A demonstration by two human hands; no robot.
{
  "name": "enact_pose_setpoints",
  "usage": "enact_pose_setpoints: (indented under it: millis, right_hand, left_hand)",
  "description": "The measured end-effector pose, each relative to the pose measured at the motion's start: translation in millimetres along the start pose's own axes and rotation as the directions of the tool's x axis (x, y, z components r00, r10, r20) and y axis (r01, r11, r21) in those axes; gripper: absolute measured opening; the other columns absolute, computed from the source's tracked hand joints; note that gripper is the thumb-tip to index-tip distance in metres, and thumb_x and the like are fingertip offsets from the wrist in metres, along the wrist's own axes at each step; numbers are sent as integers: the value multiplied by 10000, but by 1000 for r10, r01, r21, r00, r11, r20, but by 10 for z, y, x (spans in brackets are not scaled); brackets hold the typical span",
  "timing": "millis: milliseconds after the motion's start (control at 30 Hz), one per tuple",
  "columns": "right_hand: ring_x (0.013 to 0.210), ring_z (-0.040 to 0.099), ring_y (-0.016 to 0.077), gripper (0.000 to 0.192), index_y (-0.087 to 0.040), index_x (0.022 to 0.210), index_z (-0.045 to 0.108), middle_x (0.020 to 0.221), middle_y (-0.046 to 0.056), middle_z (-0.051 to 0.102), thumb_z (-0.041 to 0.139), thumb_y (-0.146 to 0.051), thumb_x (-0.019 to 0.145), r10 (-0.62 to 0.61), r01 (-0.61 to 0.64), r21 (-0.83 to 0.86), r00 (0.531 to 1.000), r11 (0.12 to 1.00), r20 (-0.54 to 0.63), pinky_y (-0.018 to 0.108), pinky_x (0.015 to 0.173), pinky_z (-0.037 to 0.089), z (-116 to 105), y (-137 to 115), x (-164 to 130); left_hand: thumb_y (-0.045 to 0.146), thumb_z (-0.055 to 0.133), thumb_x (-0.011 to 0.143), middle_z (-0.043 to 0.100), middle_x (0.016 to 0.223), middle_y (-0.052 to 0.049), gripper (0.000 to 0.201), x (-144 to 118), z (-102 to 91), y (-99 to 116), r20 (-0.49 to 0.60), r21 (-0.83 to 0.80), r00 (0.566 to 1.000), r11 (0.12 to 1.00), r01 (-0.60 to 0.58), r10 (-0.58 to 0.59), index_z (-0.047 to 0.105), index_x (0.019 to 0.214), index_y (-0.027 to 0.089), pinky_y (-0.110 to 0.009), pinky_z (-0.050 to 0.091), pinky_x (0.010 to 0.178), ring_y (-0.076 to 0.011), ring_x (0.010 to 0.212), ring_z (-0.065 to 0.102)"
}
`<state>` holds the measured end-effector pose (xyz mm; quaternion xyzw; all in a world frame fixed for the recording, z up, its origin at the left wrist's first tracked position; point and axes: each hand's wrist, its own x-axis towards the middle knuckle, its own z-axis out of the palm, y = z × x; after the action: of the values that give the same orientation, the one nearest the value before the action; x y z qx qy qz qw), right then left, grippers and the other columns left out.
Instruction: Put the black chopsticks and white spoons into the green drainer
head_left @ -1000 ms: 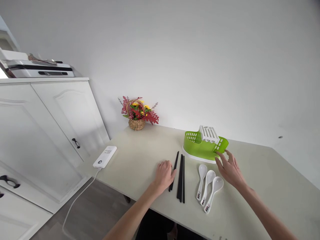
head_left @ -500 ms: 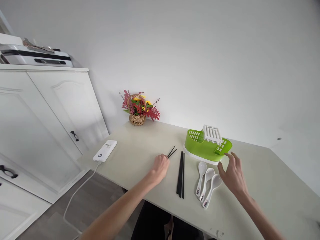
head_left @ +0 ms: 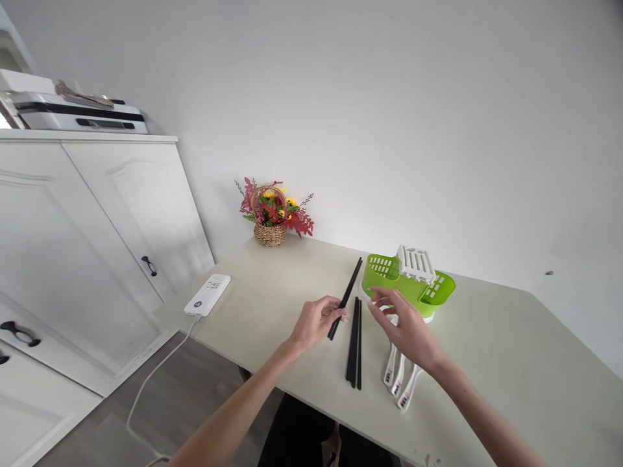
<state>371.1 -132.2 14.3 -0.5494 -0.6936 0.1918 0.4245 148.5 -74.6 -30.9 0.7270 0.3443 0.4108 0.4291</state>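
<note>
Black chopsticks (head_left: 351,283) slant above the table (head_left: 282,285), pinched by the left hand (head_left: 318,321) below their middle, probably leaving the upper ends free. The right hand (head_left: 403,325), fingers parted, hovers over white spoons (head_left: 398,378) (mainly handles show) before the green caddy (head_left: 413,293).

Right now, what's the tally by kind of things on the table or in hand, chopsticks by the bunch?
Black chopstick bunches: 2, one in the left hand, one on the table
White spoons: 3
Green holder: 1
White corded device: 1
Flower basket: 1
Total: 8
</note>
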Motion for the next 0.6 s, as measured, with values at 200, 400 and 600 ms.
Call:
enact_pose_setpoints:
  millis: [200,400,600]
  right_hand:
    - [738,616,163,424,-221,1022,648,901,39,682,517,-620,968,-47,43,45,995,998,83,304,696,529,100,-261,271]
    - [620,478,134,466,-227,774,601,694,-10,582,448,-602,1004,-107,108,-49,994,993,16,270,612,424,110,-363,321]
    - [594,486,139,495,-231,799,611,683,-4,587,390,-615,1019,-123,124,-63,992,990,11,273,604,427,132,-411,304]
  left_hand:
    - [479,593,984,806,969,-80,325,-166,127,57,34,-87,999,996,-6,9,693,1031,173,-325,585,903,-232,953,768]
    - [496,572,991,804,959,-84,345,-222,129,33,6,-100,1000,995,-10,10,692,1012,174,-330,586,886,-244,963,765]
    - [498,603,977,804,975,-76,323,-236,98,-30,31,-134,1000,991,2,2,685,1000,186,-330,592,911,-238,962,765]
